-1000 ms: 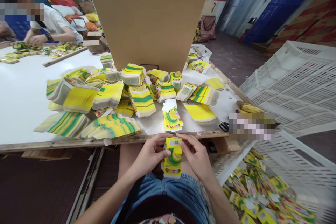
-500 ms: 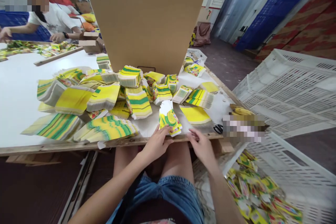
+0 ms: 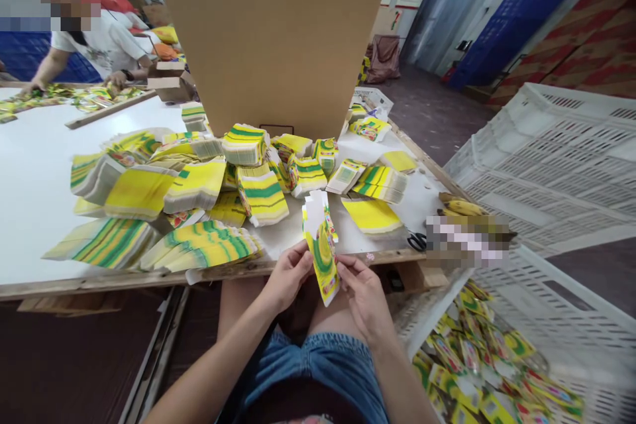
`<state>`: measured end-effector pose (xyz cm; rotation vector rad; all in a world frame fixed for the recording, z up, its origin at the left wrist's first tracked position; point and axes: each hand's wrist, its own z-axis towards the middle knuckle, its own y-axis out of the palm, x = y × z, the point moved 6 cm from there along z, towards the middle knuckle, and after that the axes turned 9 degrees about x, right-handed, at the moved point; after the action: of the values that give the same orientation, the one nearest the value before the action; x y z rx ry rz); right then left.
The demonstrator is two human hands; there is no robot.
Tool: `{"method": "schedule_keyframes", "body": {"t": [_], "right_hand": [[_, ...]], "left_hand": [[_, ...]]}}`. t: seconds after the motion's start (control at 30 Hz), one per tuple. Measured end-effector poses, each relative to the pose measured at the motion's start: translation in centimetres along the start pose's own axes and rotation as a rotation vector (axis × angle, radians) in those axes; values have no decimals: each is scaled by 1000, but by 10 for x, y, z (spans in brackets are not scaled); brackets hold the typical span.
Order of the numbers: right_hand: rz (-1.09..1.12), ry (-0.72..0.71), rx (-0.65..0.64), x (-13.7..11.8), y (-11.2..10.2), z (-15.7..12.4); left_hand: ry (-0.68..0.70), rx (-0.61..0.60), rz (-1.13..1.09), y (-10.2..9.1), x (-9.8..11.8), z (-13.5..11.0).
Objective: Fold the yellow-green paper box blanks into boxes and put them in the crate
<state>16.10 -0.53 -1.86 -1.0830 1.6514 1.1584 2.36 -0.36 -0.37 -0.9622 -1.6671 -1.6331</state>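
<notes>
My left hand and my right hand together hold a flat yellow-and-green carton blank upright over the table's front edge. Fingers of both hands pinch its lower part. Just behind it, a small stack of the same blanks rests on the white table. Many bundles of flat yellow-green blanks lie heaped across the table beyond my hands.
A tall brown cardboard sheet stands behind the heap. A white plastic crate at my right holds several folded yellow cartons. Scissors and bananas lie at the table's right edge. Another person works at far left.
The folded carton I held a second ago is gone from my hands. Both hands reached to the small stack and have lifted one flat blank off it.
</notes>
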Motion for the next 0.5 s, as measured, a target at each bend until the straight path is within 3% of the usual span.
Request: {"method": "schedule_keyframes", "body": {"t": [0.17,0.3,0.5], "right_hand": [[108,118,-117,9,14,-17],[31,74,-176,6,18,-19],[-80,34,-220,8,19,-24]], "left_hand": [[22,-29,45,4,13,-14],[48,-17,91,-1,19,-21],[-17,163,126,-15,5,-21]]}}
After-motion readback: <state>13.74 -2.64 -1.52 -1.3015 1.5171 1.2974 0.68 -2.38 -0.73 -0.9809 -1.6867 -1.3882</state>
